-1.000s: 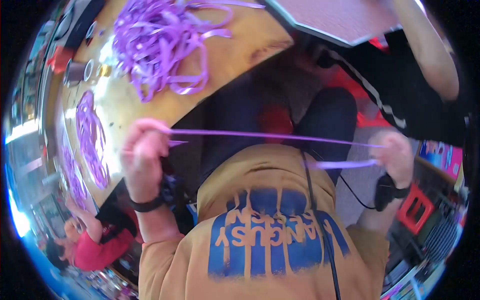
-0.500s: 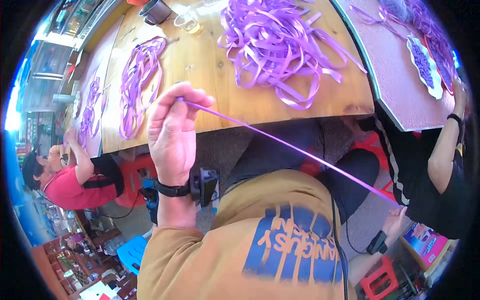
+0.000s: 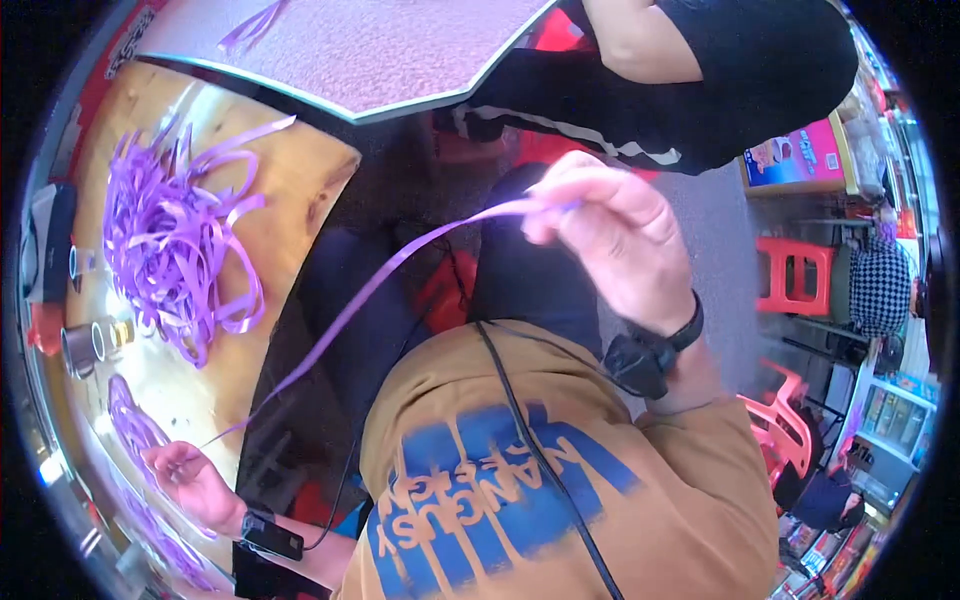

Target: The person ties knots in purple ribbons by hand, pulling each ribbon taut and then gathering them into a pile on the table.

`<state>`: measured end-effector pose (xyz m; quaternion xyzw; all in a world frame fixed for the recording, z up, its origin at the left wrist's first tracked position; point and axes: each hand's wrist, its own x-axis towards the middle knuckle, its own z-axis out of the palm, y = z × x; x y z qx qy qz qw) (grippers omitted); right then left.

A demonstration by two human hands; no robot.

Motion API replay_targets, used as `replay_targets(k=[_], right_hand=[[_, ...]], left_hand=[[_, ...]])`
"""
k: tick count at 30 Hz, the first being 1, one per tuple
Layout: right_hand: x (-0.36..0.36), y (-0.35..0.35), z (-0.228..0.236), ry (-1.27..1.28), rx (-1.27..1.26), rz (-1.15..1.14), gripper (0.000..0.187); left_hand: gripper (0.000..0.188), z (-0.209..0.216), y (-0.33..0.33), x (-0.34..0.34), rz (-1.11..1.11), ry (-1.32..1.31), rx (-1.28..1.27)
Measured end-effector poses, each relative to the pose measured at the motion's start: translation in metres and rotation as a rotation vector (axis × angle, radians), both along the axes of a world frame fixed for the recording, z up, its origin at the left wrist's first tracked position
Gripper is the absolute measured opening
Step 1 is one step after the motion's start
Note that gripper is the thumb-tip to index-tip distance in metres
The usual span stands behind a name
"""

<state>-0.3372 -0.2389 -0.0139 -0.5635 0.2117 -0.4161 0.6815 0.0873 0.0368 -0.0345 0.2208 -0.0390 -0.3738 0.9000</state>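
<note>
A tangled heap of purple ribbon (image 3: 165, 245) lay on the wooden table (image 3: 295, 170). Near the table's edge, the left hand (image 3: 195, 487), small in view, seemed to pinch one end of a single strand (image 3: 385, 270); it bowed across to the right hand (image 3: 620, 235), whose fingertips gripped it. Beyond stood a colourful box (image 3: 800, 160).
</note>
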Motion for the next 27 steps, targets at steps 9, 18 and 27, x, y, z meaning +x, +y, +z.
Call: replay_targets(k=[9,18,27], right_hand=[[0.008,0.016,0.017,-0.094,-0.097,0.107,0.022],[-0.004,0.019,0.011,-0.177,0.374,0.099,0.041],[-0.044,-0.017,-0.047,-0.518,0.585,-0.312,0.013]], left_hand=[[0.023,0.004,-0.019,-0.026,-0.157,0.098,-0.015],[0.017,-0.007,0.003,-0.009,-0.075,0.075,-0.022],[0.019,-0.023,0.019,0.017,0.218,0.062,0.002]])
